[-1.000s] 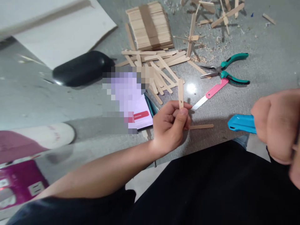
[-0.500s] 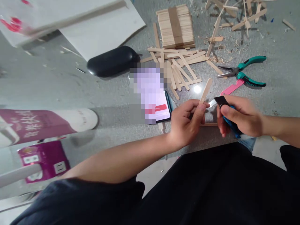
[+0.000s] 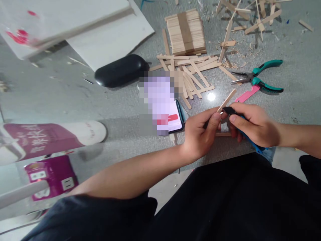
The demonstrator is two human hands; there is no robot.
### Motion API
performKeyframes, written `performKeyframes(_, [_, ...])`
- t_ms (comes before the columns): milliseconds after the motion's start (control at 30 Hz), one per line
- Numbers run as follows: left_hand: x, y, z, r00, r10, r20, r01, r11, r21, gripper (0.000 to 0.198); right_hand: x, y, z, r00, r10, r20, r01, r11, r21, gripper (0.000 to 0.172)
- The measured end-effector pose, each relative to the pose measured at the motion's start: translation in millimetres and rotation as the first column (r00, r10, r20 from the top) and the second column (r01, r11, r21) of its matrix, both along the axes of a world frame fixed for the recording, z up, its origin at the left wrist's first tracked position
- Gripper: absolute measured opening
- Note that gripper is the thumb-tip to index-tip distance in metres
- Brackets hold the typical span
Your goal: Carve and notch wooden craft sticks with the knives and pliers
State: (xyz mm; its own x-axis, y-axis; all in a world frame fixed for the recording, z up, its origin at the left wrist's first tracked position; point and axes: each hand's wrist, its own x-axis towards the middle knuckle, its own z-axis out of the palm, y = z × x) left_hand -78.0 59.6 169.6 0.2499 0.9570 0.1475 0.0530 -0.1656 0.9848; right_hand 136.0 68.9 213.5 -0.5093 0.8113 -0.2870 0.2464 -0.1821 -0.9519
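Observation:
My left hand point(image 3: 202, 134) pinches a thin wooden stick point(image 3: 227, 99) by its lower end, and the stick slants up to the right. My right hand point(image 3: 250, 124) is wrapped round a blue utility knife point(image 3: 253, 142). The knife's dark tip point(image 3: 228, 110) sits against the stick just above my left fingertips. Both hands hover over the front edge of the grey table point(image 3: 75, 97). Another stick point(image 3: 223, 134) lies flat on the table under them.
A phone point(image 3: 168, 113) lies left of my hands, a black case point(image 3: 121, 70) behind it. Loose sticks point(image 3: 190, 72) and a banded bundle point(image 3: 185, 31) lie farther back. Green-handled pliers point(image 3: 260, 78) and a pink-handled blade point(image 3: 247, 93) sit at the right. Purple packages point(image 3: 47, 137) lie at the left.
My right hand came in from the far right with the knife and brought its tip onto the stick. My left hand tilted the stick from upright toward the right.

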Motion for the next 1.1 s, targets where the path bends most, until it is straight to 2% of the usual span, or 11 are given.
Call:
performKeyframes(167, [-5,5,-4.9,1.0,-0.01,0.001,0.01,0.997,0.083,0.04,0,1,-1.2,1.0,-0.022,0.008,0.022,0.999,0.033,0.025])
performKeyframes(267, [-7,8,-6.1,0.998,-0.03,0.056,0.028,0.999,0.04,0.032,0,1,-0.6,0.998,-0.031,0.059,0.026,0.996,0.088,0.026])
performKeyframes(433, [-7,9,-6.3,0.989,-0.01,0.149,0.013,1.0,-0.02,0.026,4,3,2.6,0.992,-0.015,0.127,-0.025,0.951,0.308,0.027])
performKeyframes(533, [-6,9,-6.1,0.986,-0.045,0.16,0.044,0.999,0.008,0.026,8,2,2.2,0.988,-0.002,0.157,-0.072,0.883,0.464,0.024])
performKeyframes(667, [-8,10,-4.7,0.981,-0.149,0.123,0.13,0.981,0.147,0.031,11,-2,2.8,0.98,-0.035,0.194,-0.097,0.769,0.631,0.02])
performKeyframes(800, [-11,11,-2.9,0.974,-0.195,0.116,0.154,0.943,0.296,0.04,12,-4,11.3,0.958,-0.056,0.283,-0.176,0.662,0.728,0.021])
performKeyframes(1000, [-11,11,-0.4,0.973,-0.224,0.05,0.176,0.869,0.462,0.044,17,-4,21.7,0.921,-0.07,0.383,-0.314,0.448,0.837,0.015])
performKeyframes(1100, [-10,11,-0.7,0.978,-0.198,0.058,0.144,0.854,0.5,0.045,20,-4,22.1,0.905,-0.069,0.419,-0.361,0.394,0.845,0.014])
